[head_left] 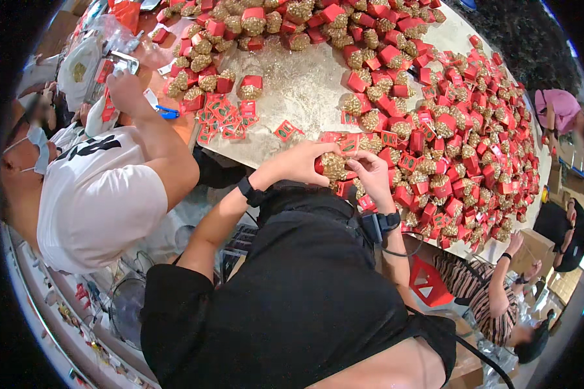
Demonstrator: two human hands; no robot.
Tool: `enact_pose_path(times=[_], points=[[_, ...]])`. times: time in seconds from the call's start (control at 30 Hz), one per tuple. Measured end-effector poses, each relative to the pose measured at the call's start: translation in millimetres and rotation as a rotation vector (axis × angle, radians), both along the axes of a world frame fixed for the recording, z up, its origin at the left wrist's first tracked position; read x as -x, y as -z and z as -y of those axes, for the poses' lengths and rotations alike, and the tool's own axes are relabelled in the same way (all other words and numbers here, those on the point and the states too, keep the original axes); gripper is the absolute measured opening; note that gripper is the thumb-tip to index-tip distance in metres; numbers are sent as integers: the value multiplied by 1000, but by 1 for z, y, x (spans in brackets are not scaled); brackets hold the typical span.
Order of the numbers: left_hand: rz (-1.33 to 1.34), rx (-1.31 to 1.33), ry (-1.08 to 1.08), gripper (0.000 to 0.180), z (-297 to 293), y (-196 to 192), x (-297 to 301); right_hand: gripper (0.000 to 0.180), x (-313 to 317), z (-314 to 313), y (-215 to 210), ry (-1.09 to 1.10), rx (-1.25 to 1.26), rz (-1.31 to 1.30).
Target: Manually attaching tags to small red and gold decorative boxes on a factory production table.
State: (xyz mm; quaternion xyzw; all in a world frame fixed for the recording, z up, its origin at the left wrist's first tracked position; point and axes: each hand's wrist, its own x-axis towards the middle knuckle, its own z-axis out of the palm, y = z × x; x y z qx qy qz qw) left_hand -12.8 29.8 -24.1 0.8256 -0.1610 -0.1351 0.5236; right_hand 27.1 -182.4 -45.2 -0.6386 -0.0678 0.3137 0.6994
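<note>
My left hand (296, 161) curls round an ornament (334, 166) with a gold glittery, bumpy body and a red part, held just above the table's near edge. At its right side, the fingers of my right hand (374, 176) are pinched together; what lies between them is too small to make out. A red tag with a green print (350, 142) shows right by those fingertips. Just left of my hands, a single red tag (285, 131) lies on the table, and farther left is a heap of similar red tags (224, 118).
A large pile of red and gold ornaments (444, 168) covers the table's right side and far edge. Gold glitter dusts the pale tabletop (292, 81). Close on my left works a person in a white shirt (104, 194), near a blue-handled tool (167, 113). A red stool (428, 282) stands at right.
</note>
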Motion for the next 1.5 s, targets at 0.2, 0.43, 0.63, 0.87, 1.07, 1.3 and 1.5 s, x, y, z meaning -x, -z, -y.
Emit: enact_pose_path(times=[0.2, 0.43, 0.63, 0.87, 1.07, 1.3, 1.5], points=[[-241, -157, 31, 56, 0, -16, 5, 13, -5, 8, 4, -96, -33, -103], [-73, -58, -86, 55, 6, -3, 23, 7, 8, 2, 9, -67, -45, -147], [-100, -265, -82, 50, 16, -26, 23, 12, 12, 0, 11, -30, 88, -15], [-92, -360, -52, 50, 24, -21, 27, 15, 15, -3, 17, -39, 146, 1], [-157, -333, -37, 64, 31, -2, 29, 16, 16, -5, 15, 6, 93, -153], [27, -404, 53, 57, 34, 6, 22, 15, 20, 2, 33, 10, 153, -313], [-10, -364, 259, 58, 30, 11, 10, 12, 23, 13, 33, -75, 215, -528]])
